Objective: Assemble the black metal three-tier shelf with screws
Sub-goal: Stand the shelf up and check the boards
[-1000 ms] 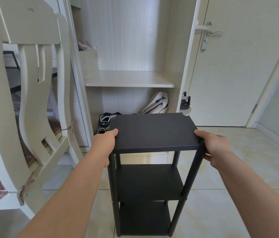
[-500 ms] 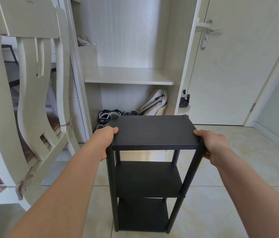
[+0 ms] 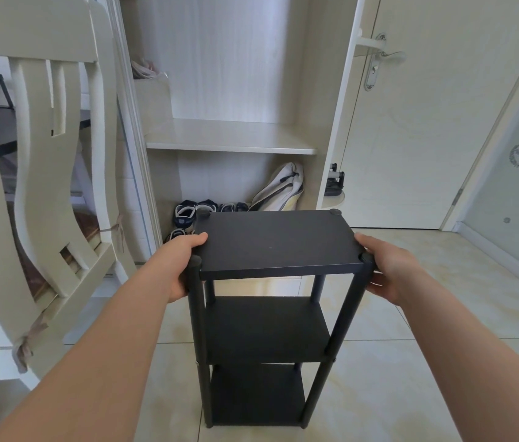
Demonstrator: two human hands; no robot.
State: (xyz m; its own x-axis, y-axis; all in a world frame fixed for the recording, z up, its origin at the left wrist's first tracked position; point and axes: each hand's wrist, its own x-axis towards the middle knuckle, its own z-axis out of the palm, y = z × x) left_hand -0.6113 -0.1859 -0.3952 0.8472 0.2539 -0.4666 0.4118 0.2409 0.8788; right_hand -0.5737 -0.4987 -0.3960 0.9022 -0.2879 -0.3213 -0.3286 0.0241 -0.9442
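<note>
Gripping the black shelf (image 3: 277,240) by the short edges of its top board, the left hand (image 3: 181,266) and right hand (image 3: 388,269) curl their fingers (image 3: 376,286) round it, probably to steady it. It stands upright on the floor (image 3: 411,362) before the open cabinet (image 3: 229,135).

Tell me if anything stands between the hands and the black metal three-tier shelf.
Nothing visible does. The left hand and the right hand hold the top board of the black metal three-tier shelf at its short ends.
</note>
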